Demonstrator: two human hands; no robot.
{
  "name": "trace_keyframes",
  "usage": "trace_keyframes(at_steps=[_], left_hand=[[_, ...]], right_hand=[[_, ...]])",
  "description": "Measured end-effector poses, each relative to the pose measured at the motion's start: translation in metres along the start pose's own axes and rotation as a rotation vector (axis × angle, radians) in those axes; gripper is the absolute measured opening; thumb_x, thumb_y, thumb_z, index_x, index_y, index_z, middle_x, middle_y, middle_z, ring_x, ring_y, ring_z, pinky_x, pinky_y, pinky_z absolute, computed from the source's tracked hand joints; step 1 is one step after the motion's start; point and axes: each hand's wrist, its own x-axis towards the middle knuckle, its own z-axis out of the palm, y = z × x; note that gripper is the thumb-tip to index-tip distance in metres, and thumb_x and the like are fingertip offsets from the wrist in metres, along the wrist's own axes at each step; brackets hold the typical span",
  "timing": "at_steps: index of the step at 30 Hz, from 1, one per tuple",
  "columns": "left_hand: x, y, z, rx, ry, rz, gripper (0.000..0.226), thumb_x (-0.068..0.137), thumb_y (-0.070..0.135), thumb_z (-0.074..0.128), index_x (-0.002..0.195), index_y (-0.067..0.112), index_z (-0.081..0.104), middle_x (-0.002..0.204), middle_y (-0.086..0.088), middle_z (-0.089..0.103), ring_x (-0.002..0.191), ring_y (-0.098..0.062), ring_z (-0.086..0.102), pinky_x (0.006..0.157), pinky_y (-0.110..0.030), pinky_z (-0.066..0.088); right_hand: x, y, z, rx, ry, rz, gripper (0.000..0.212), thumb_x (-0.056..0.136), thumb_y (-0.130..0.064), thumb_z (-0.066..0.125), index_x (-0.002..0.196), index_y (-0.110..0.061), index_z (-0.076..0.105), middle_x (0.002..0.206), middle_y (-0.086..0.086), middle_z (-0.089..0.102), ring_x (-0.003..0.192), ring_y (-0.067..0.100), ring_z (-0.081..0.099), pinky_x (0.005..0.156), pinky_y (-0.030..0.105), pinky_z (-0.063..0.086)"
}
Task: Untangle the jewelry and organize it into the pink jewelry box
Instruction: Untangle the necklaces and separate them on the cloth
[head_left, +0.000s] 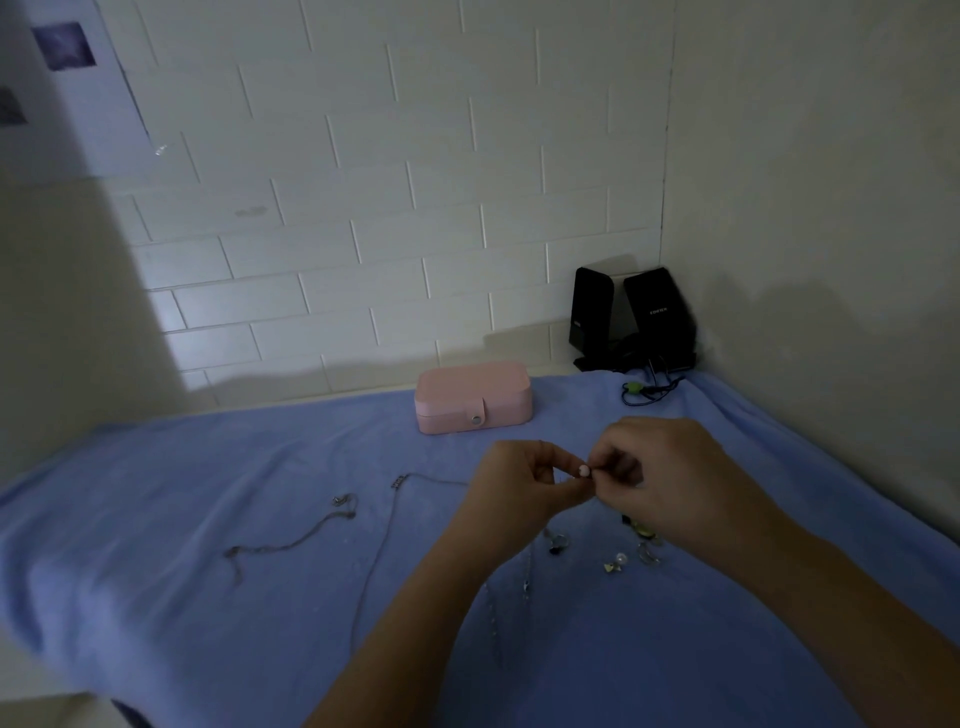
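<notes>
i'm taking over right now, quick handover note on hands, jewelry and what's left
Left hand and right hand both pinch a small bead piece above the blue cloth.
Pink jewelry box sits shut at the back of the cloth.
Short chain and long chain lie apart on the cloth; rings and small pieces lie below the right hand.
Done: those chains look separated. Left: open the box and put everything in.

Dim, bluish light; deep shadow at left; wide-angle edge distortion.
</notes>
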Motion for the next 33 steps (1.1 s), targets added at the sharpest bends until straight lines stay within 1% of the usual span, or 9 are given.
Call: trace_keyframes(at_steps=[5, 8, 14, 17, 19, 23, 27, 30, 33], left_hand=[[-0.001, 0.0, 0.002, 0.087, 0.044, 0.056, 0.009, 0.082, 0.02, 0.071, 0.083, 0.013, 0.066, 0.033, 0.013, 0.038, 0.034, -0.005, 0.036, 0.04, -0.01, 0.026], [0.0, 0.001, 0.001, 0.092, 0.062, 0.059, 0.01, 0.081, 0.022, 0.072, 0.081, 0.014, 0.066, 0.033, 0.013, 0.037, 0.035, -0.006, 0.036, 0.04, -0.01, 0.026], [-0.001, 0.004, -0.003, -0.05, -0.044, 0.026, 0.011, 0.081, 0.024, 0.071, 0.078, 0.017, 0.064, 0.035, 0.012, 0.03, 0.035, -0.006, 0.023, 0.04, -0.013, 0.021], [-0.001, 0.006, -0.006, -0.14, -0.066, 0.017, 0.008, 0.082, 0.02, 0.07, 0.08, 0.014, 0.066, 0.039, 0.013, 0.03, 0.038, -0.004, 0.02, 0.04, -0.015, 0.02], [-0.001, 0.007, -0.008, -0.159, -0.059, 0.025, 0.006, 0.082, 0.017, 0.07, 0.08, 0.013, 0.065, 0.04, 0.012, 0.03, 0.038, -0.004, 0.02, 0.04, -0.015, 0.02], [-0.001, 0.009, -0.009, -0.201, -0.012, 0.013, 0.01, 0.085, 0.013, 0.066, 0.076, 0.014, 0.062, 0.046, 0.002, 0.036, 0.037, -0.004, 0.022, 0.039, -0.015, 0.021], [0.0, 0.009, -0.013, -0.283, 0.023, -0.055, 0.019, 0.09, 0.017, 0.059, 0.072, 0.012, 0.062, 0.04, 0.012, 0.036, 0.036, -0.004, 0.026, 0.04, -0.016, 0.023], [-0.001, 0.012, -0.01, -0.332, 0.003, -0.08, 0.029, 0.094, 0.017, 0.053, 0.066, 0.015, 0.061, 0.041, 0.009, 0.03, 0.037, -0.005, 0.023, 0.039, -0.017, 0.021], [-0.001, 0.014, -0.01, -0.389, 0.057, -0.102, 0.022, 0.094, 0.016, 0.053, 0.073, 0.014, 0.06, 0.041, 0.01, 0.032, 0.036, -0.004, 0.023, 0.037, -0.016, 0.022]], right_hand=[[0.002, 0.002, 0.001, 0.198, 0.053, 0.152, 0.009, 0.078, -0.005, 0.07, 0.076, -0.014, 0.07, 0.072, -0.008, 0.067, 0.074, 0.003, 0.063, 0.065, 0.013, 0.05], [0.004, 0.002, 0.0, 0.416, -0.053, 0.334, 0.009, 0.083, -0.005, 0.067, 0.077, -0.012, 0.068, 0.071, 0.002, 0.069, 0.063, 0.01, 0.065, 0.066, 0.023, 0.056], [0.007, 0.0, -0.003, 0.935, -0.213, 0.573, 0.016, 0.089, 0.001, 0.052, 0.076, -0.001, 0.061, 0.07, 0.008, 0.059, 0.066, 0.013, 0.056, 0.058, 0.019, 0.048], [0.007, -0.002, -0.003, 1.188, -0.246, 0.631, 0.007, 0.077, -0.007, 0.055, 0.073, -0.003, 0.059, 0.069, 0.005, 0.058, 0.069, 0.014, 0.055, 0.065, 0.024, 0.046], [0.007, -0.005, -0.003, 1.293, -0.257, 0.655, 0.01, 0.07, -0.011, 0.055, 0.069, -0.003, 0.061, 0.068, 0.005, 0.059, 0.067, 0.015, 0.057, 0.069, 0.027, 0.047], [0.007, -0.005, -0.006, 1.365, -0.246, 0.679, 0.014, 0.069, -0.011, 0.055, 0.071, -0.001, 0.064, 0.069, 0.008, 0.061, 0.063, 0.016, 0.06, 0.062, 0.028, 0.054], [0.005, -0.004, -0.011, 1.349, -0.222, 0.592, 0.014, 0.072, -0.01, 0.056, 0.074, -0.001, 0.066, 0.069, 0.009, 0.064, 0.058, 0.013, 0.062, 0.054, 0.021, 0.054], [0.007, -0.004, -0.009, 1.303, -0.159, 0.509, 0.014, 0.07, -0.009, 0.056, 0.069, -0.003, 0.068, 0.068, 0.009, 0.066, 0.059, 0.013, 0.064, 0.054, 0.018, 0.054], [0.008, -0.003, -0.007, 1.208, -0.1, 0.438, 0.011, 0.075, -0.007, 0.057, 0.076, 0.001, 0.064, 0.073, 0.01, 0.07, 0.067, 0.014, 0.067, 0.059, 0.018, 0.054]])
